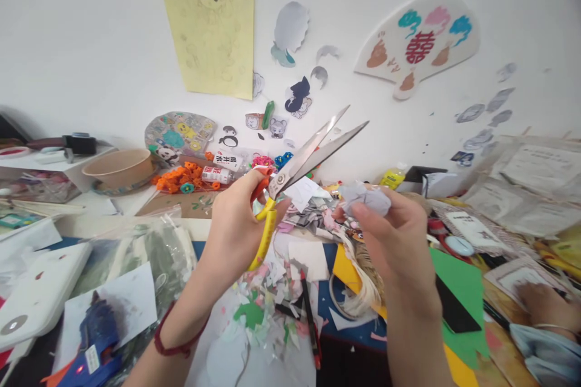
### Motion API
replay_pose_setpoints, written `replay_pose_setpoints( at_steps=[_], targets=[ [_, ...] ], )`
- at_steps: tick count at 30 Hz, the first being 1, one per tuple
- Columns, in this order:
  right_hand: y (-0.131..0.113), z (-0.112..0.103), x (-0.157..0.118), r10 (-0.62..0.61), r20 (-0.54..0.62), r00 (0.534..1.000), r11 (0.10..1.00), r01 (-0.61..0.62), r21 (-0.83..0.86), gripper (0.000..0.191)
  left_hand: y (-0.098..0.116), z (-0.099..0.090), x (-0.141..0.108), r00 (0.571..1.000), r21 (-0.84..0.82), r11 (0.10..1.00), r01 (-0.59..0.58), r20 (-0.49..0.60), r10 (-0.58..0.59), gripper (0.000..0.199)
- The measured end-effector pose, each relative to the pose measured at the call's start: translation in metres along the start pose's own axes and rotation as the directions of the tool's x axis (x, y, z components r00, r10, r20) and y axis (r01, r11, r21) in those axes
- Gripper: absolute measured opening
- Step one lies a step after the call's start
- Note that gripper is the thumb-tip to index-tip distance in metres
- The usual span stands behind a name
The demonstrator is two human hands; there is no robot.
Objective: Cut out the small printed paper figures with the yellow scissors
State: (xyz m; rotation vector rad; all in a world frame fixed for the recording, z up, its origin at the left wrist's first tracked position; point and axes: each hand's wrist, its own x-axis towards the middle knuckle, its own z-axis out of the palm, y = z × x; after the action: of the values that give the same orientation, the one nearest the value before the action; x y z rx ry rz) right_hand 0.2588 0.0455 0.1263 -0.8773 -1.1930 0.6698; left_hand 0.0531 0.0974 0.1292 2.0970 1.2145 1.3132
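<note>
My left hand (233, 221) is wrapped round the handles of a pair of scissors (280, 179) with red and yellow grips. The blades stand apart and point up and to the right. Between the fingers and thumb of my right hand (399, 236) is a small pale grey piece of paper (370, 199), somewhat crumpled, held to the right of the scissors and apart from them. Beneath both hands lies a heap of paper scraps (272, 290), with a green scrap (249, 311) among them.
A blue glue gun (98, 335) lies at the lower left by a white case (43, 290). A tan bowl (120, 169) and orange flowers (179, 178) stand behind. Green card (458, 290) and a coil of cord (363, 281) lie right. Another person's hand (544, 305) is at the right edge.
</note>
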Motion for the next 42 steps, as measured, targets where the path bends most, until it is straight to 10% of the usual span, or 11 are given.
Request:
replay_pose_setpoints(
  at_steps=[6,14,22,42],
  targets=[
    [-0.005,-0.005,-0.001,-0.022,0.046,0.999,0.999,0.024,-0.039,0.002,-0.02,-0.016,0.011,0.986,-0.032,0.987,-0.16,0.047,0.161,0.035],
    [-0.022,-0.021,-0.002,-0.072,0.15,0.986,0.937,0.119,-0.33,0.013,-0.021,-0.056,0.009,0.93,0.272,0.948,-0.167,0.362,0.06,0.03],
    [-0.027,-0.039,0.002,0.085,0.37,0.925,0.91,0.079,-0.408,0.009,-0.034,-0.046,0.016,0.748,0.226,0.937,-0.266,0.661,0.053,0.036],
    [-0.023,-0.047,0.005,0.174,0.356,0.918,0.928,-0.032,-0.371,0.006,-0.039,-0.029,0.024,0.69,0.112,0.959,-0.26,0.717,0.103,0.034]
  ],
)
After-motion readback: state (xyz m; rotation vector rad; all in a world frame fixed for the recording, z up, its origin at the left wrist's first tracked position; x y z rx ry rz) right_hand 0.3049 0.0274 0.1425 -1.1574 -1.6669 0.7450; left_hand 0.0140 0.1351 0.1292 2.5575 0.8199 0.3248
